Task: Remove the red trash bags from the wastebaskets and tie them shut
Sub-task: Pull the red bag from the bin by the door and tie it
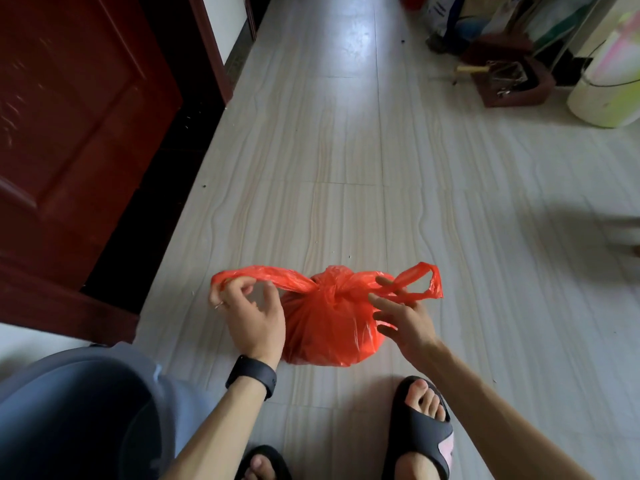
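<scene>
A filled red trash bag (327, 327) stands on the pale tiled floor right in front of my feet. Its two handle loops are crossed into a knot at the top centre and stretch out to either side. My left hand (247, 315), with a black band on the wrist, pinches the left handle loop near its end. My right hand (401, 315) lies against the right handle loop with its fingers spread and mostly straight; the loop's end sticks out free past the fingers.
A grey-blue wastebasket (79, 407) stands at lower left beside my left arm. A dark red door (69, 133) fills the left side. A brown tray of tools (512, 81) and a pale bucket (613, 81) sit at the far right. My black sandals (420, 431) are below the bag.
</scene>
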Available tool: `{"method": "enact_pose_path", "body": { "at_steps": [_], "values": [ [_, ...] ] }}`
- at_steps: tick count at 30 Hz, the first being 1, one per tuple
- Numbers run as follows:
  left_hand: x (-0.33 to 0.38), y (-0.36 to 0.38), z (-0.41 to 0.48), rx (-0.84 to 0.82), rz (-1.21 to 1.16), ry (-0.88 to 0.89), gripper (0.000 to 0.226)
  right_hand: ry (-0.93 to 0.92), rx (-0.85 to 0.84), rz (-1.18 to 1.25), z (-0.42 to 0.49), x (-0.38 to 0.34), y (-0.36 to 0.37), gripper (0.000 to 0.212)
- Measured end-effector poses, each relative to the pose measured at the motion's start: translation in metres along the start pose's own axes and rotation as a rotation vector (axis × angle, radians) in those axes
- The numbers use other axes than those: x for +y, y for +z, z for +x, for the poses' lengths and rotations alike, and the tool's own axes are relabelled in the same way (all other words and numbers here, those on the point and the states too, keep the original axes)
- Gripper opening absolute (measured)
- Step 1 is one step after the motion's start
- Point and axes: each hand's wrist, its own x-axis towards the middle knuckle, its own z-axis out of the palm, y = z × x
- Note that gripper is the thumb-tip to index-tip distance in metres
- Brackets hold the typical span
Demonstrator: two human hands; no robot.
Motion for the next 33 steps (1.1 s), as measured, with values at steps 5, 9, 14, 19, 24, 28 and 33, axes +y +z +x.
{"method": "enact_pose_path", "body": {
  "at_steps": [5,9,14,19,24,28,33],
  "values": [
    [0.009,-0.003,0.002,0.124,-0.059,-0.058,0.021,-0.119,0.017,-0.14,0.005,0.011,0.005,0.045],
    [0.009,-0.006,0.006,0.132,-0.028,-0.083,0.026,-0.168,0.047,-0.15,0.009,0.01,0.005,0.032],
    [-0.003,0.004,-0.016,-0.401,0.211,-0.178,0.059,-0.163,0.07,-0.109,0.009,0.01,0.015,0.011],
    [-0.004,0.026,-0.016,-0.469,0.499,-0.208,0.053,-0.227,0.141,-0.211,0.012,0.007,0.02,0.008],
    [0.007,0.037,0.001,-0.565,0.497,-0.462,0.077,-0.24,0.121,-0.298,0.015,0.004,0.023,0.016],
    [0.011,0.048,0.018,-0.656,0.551,-0.501,0.077,-0.269,0.125,-0.541,0.021,0.009,0.028,0.019],
    [0.01,0.064,0.028,-0.632,0.567,-0.563,0.072,-0.338,0.086,-0.547,0.024,0.009,0.04,0.013]
  ]
}}
